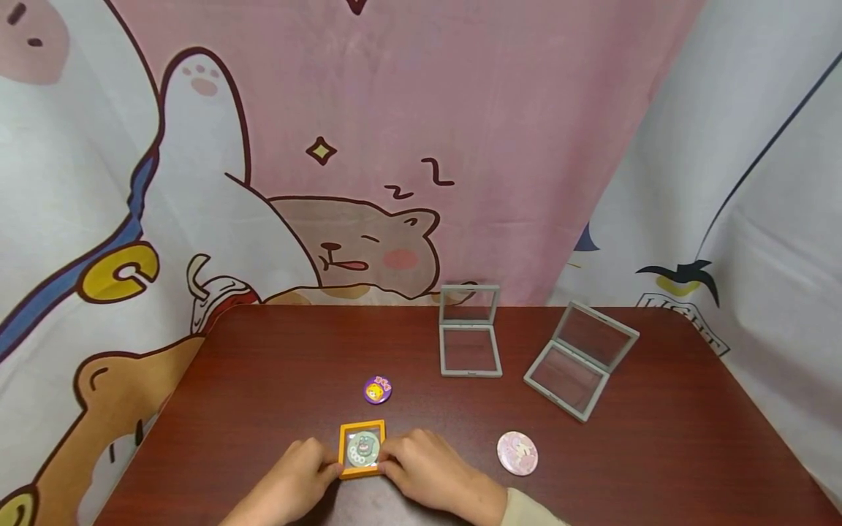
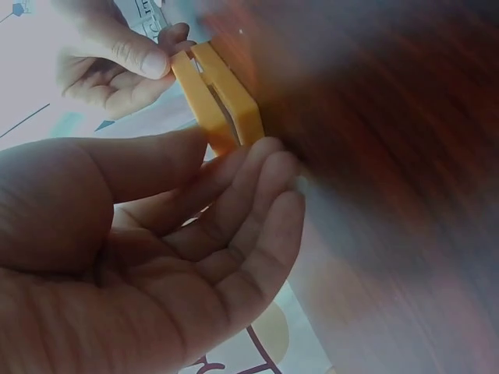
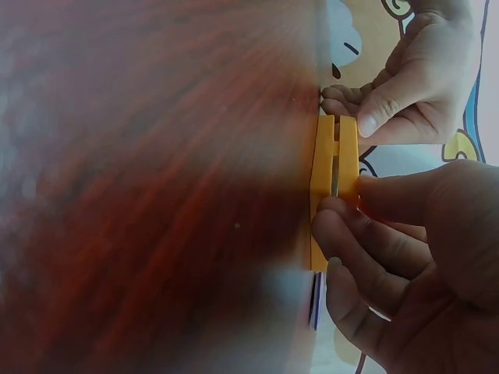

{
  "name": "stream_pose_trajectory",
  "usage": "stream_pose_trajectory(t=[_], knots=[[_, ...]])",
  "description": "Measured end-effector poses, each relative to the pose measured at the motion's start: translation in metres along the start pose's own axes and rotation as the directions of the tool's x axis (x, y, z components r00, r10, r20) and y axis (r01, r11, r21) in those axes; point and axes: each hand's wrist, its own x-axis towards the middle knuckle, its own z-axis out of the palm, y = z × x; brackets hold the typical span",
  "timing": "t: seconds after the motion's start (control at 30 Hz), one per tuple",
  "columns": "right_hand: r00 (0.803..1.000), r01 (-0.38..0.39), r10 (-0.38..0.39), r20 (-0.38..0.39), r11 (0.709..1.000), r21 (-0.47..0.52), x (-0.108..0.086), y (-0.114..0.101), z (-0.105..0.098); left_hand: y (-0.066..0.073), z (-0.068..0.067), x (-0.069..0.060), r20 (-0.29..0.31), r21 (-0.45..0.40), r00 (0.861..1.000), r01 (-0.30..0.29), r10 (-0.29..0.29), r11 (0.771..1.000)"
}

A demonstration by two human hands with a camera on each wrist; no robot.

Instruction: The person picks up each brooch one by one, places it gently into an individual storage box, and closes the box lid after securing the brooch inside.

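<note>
A small square orange display frame (image 1: 362, 472) lies on the table near its front edge. Behind its clear film sits a round pale green badge (image 1: 363, 448) with a cartoon figure. My left hand (image 1: 299, 471) pinches the frame's left side, thumb on the upper half. On the opposite side my right hand (image 1: 424, 467) pinches the frame between thumb and fingers. Both wrist views show the orange frame (image 3: 348, 156) edge-on, its two halves laid together with a narrow gap between them. The fingers hide parts of its sides.
A purple badge (image 1: 378, 390) with a yellow figure lies just behind the frame. To the right is a pink badge (image 1: 517, 453). Two grey display frames stand opened farther back, one in the middle (image 1: 471, 373) and one at the right (image 1: 595, 400). A printed curtain (image 1: 513, 146) hangs behind the table.
</note>
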Motion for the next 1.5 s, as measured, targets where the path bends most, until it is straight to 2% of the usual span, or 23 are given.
stream_pose_trajectory(t=[0.37,0.77,0.97,1.2,1.5], knots=[[1.000,-0.012,0.012,0.028,1.000,-0.007,0.002,-0.001,0.000,0.001,0.002,0.001,-0.014,0.026,1.000,0.002,-0.001,1.000],[1.000,0.020,-0.020,0.016,0.998,-0.054,0.002,0.001,-0.001,0.001,0.003,0.002,-0.013,0.024,1.000,-0.019,0.019,1.000],[0.997,0.006,-0.011,-0.075,0.998,-0.070,0.002,0.005,-0.016,0.000,0.003,0.002,-0.017,0.038,1.000,-0.008,0.009,0.999],[0.982,-0.032,0.017,-0.191,0.997,-0.077,0.002,0.018,-0.036,0.002,0.001,0.002,-0.007,0.030,1.000,0.004,-0.004,1.000],[0.966,-0.110,0.094,-0.241,0.993,-0.053,0.000,0.038,-0.062,0.003,-0.001,0.003,0.007,0.026,1.000,0.026,-0.026,0.999]])
